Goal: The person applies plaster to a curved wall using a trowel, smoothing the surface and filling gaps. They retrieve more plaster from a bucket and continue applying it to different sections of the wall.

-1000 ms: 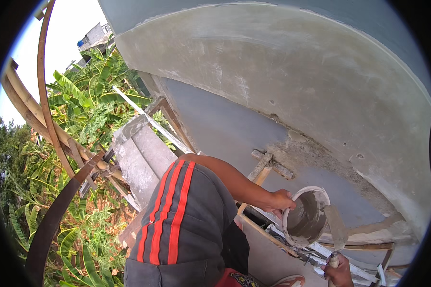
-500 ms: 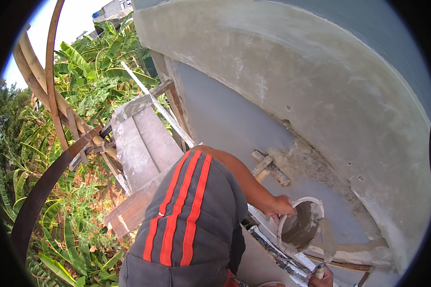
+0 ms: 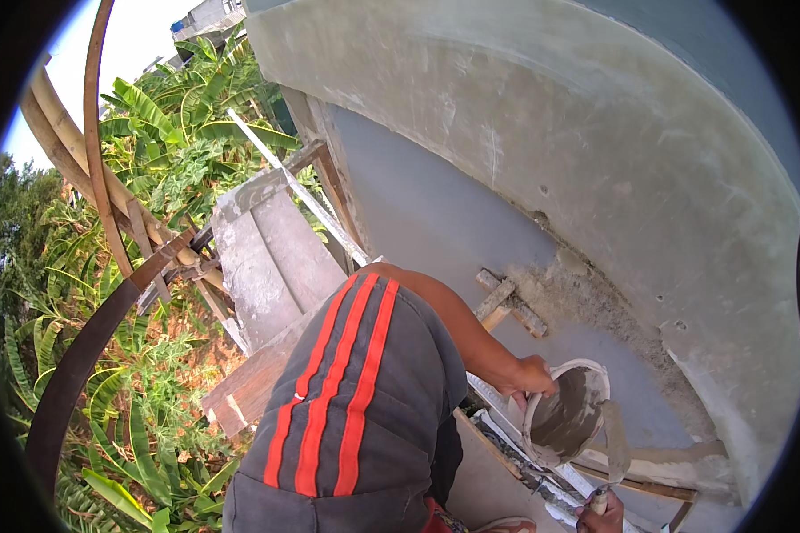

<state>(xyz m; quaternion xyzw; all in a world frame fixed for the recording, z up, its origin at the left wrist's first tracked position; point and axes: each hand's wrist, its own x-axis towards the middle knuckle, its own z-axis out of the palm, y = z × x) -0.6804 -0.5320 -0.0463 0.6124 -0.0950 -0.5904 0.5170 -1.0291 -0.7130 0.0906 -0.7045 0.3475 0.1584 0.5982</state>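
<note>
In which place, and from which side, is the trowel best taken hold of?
Probably by the handle, from the picture's lower edge, as the right hand does: the handle points that way, while the broad blade reaches up the picture, beside the bucket.

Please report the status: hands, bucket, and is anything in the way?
Left hand gripping bucket by its rim. Right hand holding trowel at bucket's right side, contact unclear. Mortar inside bucket. Nothing visible between trowel and bucket.
</note>
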